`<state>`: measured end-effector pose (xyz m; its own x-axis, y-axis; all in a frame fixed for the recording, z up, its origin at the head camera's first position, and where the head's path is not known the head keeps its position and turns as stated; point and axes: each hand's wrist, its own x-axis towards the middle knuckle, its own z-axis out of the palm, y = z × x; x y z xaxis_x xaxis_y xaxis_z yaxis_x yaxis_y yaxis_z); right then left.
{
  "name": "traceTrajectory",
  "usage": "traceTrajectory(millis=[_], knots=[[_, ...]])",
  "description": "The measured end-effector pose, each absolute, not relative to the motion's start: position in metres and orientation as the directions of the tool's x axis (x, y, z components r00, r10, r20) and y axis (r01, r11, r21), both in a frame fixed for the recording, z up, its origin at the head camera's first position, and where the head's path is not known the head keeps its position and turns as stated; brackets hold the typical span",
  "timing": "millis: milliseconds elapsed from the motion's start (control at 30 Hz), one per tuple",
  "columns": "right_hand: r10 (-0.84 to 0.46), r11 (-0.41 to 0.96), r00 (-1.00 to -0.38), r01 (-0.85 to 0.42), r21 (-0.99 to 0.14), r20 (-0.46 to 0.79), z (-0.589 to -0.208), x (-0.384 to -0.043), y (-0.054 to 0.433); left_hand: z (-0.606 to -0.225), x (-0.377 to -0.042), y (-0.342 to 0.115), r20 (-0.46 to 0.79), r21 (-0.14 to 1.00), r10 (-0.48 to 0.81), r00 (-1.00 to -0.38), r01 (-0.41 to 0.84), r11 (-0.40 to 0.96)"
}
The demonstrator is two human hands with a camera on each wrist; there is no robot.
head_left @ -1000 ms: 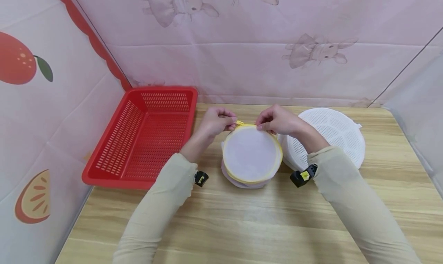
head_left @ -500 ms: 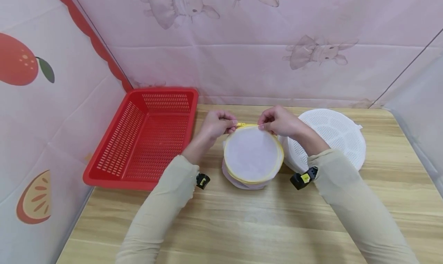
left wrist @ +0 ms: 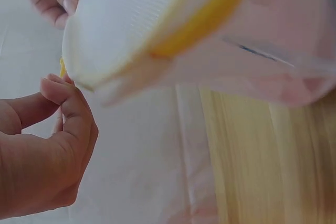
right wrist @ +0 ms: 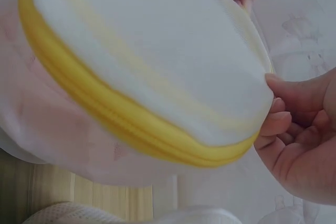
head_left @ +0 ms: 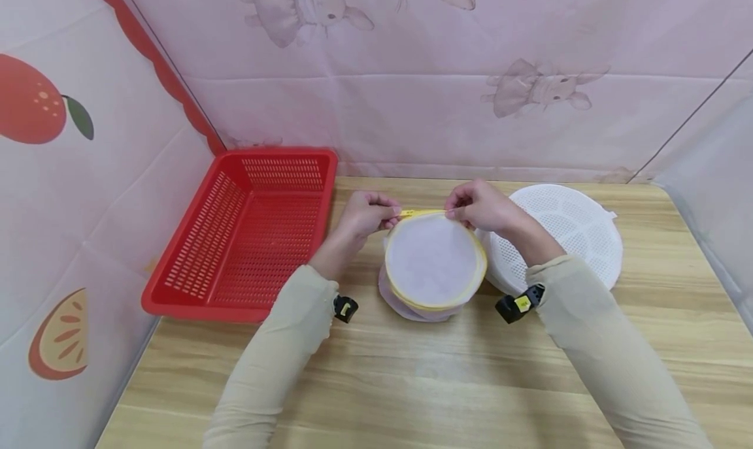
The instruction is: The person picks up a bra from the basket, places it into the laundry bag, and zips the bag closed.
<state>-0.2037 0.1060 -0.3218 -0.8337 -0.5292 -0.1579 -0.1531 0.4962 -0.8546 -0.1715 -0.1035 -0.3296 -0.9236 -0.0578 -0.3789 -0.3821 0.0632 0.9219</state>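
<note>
A round mesh laundry bag (head_left: pixel 435 259), whitish on top with a pale pink side, stands between both hands. Yellow zipper tape (right wrist: pixel 131 124) runs around its top edge. At the far left of that edge, my left hand (head_left: pixel 366 215) pinches the yellow end of the zipper between thumb and fingers. My right hand (head_left: pixel 481 206) pinches the rim farther right, thumb on the top face and fingers curled behind. A short stretch of yellow tape lies straight between the hands. In the left wrist view, a yellow bit (left wrist: pixel 62 67) shows at the left fingertips.
To the left stands a red perforated plastic basket (head_left: pixel 206 310). A white mesh bag (head_left: pixel 565 223) lies on the wooden table (head_left: pixel 423 383) at the right, partly behind the right forearm. A pink printed wall covering (head_left: pixel 400 122) rises along the table's back edge.
My right hand has slid a little to the right along the rim, widening the space between the hands. The bag's top has shifted slightly right with it; my left hand keeps its pinch.
</note>
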Motion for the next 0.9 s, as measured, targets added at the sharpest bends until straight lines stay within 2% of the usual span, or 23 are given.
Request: traceTrajectory(millis=[433, 667, 900], knots=[[-0.475, 0.482, -0.861, -0.081, -0.873, -0.183, -0.328, -0.208, 0.129, -0.341, -0.166, -0.126, -0.425, 0.904, -0.084, -0.901, -0.427, 0.006], [-0.479, 0.489, -0.855, -0.071, -0.869, -0.2, -0.328, -0.208, 0.128, -0.34, -0.165, -0.126, -0.417, 0.907, -0.094, -0.904, -0.42, 0.014], [-0.533, 0.478, -0.82, -0.09, -0.874, -0.207, -0.323, -0.206, 0.131, -0.333, -0.166, -0.127, -0.397, 0.915, -0.092, -0.913, -0.402, 0.043]])
